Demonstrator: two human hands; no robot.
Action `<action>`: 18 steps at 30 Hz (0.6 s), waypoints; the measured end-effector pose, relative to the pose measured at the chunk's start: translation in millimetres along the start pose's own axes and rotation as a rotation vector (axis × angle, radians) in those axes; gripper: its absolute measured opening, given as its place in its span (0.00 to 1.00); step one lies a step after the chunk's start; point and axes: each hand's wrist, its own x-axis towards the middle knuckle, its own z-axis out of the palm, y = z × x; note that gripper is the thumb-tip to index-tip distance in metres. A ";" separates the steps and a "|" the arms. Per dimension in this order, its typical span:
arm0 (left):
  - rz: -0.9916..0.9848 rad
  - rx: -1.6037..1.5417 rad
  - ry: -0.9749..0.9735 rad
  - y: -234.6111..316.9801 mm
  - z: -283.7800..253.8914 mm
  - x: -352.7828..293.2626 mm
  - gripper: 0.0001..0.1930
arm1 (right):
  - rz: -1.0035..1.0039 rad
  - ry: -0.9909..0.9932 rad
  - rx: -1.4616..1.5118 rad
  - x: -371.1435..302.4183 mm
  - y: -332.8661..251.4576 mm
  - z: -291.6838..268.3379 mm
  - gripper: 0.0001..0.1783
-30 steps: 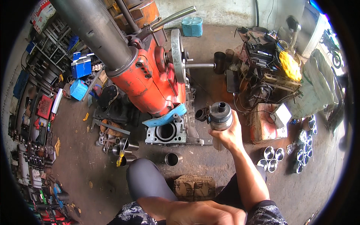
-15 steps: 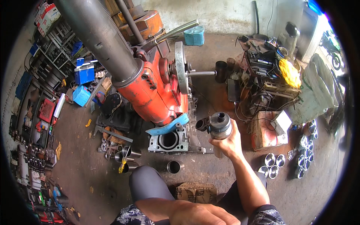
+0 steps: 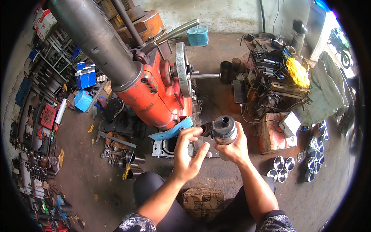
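My right hand (image 3: 236,149) is wrapped round what looks like a drinking bottle (image 3: 225,135) and holds it upright. Its dark lid has a short round spout on top, and a dark looped cap (image 3: 208,129) sticks out from its left side. My left hand (image 3: 188,156) has thumb and fingers apart, with the fingertips close to that cap; whether they touch it I cannot tell. Behind the left hand, partly covered, is a metal engine block (image 3: 159,150) with a round bore. A large red machine (image 3: 154,96) stands over the block, a blue pad (image 3: 170,133) at its foot.
A wrapped brown packet (image 3: 203,201) lies between my legs. Shiny ring-like cylinder parts (image 3: 281,169) stand on the floor at right, near a worn red-and-white box (image 3: 270,135). Metal sleeves (image 3: 131,158) lie at left. A cluttered tool stand (image 3: 270,69) is at the far right.
My left hand has risen from my lap to the bottle's cap, its fingers spreading. The right hand keeps holding the bottle in nearly the same place.
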 end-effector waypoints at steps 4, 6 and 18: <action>-0.152 0.006 -0.111 -37.7 -4.6 -3.4 0.37 | -0.038 0.000 -0.065 -0.2 1.7 3.3 0.50; -0.103 0.108 -0.084 -46.8 -7.6 -3.9 0.36 | -0.022 0.004 -0.096 0.3 2.3 3.9 0.50; -0.219 -0.307 0.090 -59.1 -10.2 -1.3 0.22 | 0.013 -0.087 -0.157 1.4 -2.9 -3.1 0.50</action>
